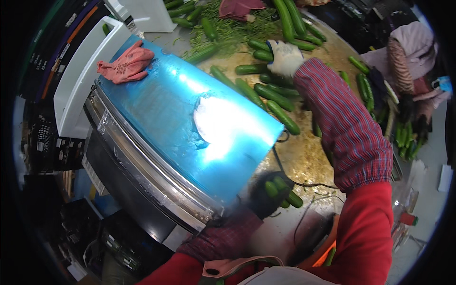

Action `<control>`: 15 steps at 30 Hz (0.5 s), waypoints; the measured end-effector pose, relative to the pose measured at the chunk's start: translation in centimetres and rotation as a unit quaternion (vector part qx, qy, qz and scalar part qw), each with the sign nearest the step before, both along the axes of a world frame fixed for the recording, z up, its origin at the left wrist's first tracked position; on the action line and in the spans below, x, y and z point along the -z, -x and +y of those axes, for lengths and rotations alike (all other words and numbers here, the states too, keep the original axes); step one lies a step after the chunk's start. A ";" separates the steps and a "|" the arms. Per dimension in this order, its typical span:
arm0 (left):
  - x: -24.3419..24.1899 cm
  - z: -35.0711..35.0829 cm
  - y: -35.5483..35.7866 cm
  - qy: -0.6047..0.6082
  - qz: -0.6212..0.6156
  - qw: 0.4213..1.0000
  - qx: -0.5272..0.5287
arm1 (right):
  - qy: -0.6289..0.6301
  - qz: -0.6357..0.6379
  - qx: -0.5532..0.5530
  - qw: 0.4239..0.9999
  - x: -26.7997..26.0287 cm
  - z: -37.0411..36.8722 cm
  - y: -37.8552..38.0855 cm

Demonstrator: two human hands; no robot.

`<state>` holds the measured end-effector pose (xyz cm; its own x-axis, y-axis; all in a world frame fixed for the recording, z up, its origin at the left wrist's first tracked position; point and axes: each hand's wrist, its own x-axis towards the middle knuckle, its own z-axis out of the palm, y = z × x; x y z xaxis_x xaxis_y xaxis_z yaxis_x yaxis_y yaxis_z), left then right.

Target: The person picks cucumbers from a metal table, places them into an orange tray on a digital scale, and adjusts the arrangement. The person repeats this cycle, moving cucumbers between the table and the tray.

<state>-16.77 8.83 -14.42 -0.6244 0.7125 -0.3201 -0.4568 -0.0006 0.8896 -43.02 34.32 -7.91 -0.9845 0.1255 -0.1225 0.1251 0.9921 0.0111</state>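
My left hand (267,194), in a dark glove, is wrapped around several cucumbers (295,199) beside the lower right corner of a slanted blue panel (149,117). My right hand (286,58), in a white knit glove, reaches out across the worktable (313,160). Its fingers rest over the ends of two cucumbers (263,55); the palm hides whether they are gripped. More loose cucumbers (273,97) lie between that hand and the panel's edge. Strong glare whitens the middle of the panel.
A pink rubber glove (126,64) lies on the panel's far end, by a white plastic bin (89,78). A metal frame (153,160) borders the panel. Dark cords (313,185) cross the table. Green trimmings (228,32) pile up beyond. At right, a co-worker (409,64) handles cucumbers.
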 end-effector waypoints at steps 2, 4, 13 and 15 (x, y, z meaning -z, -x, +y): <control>1.0 1.2 -0.8 -0.054 -0.014 0.996 -0.072 | 0.226 0.077 -0.028 0.971 -1.4 1.5 -5.4; 2.2 0.8 -1.2 -0.087 -0.147 0.985 -0.007 | 0.501 0.013 0.013 0.866 -2.9 2.3 -11.3; 5.9 2.1 -2.6 -0.058 -0.002 0.990 -0.128 | 0.921 -0.094 0.128 0.355 -10.6 -3.2 -35.1; 5.8 2.2 -2.2 -0.058 0.023 0.987 -0.147 | 0.949 -0.075 0.112 0.286 -11.7 -4.7 -38.5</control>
<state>-14.54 11.06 -20.24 -0.8211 0.5292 -0.2140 -0.3811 -0.2292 0.8957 -4.48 29.64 3.83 -0.9438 -0.2486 -0.2178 0.3265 -0.8030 -0.4986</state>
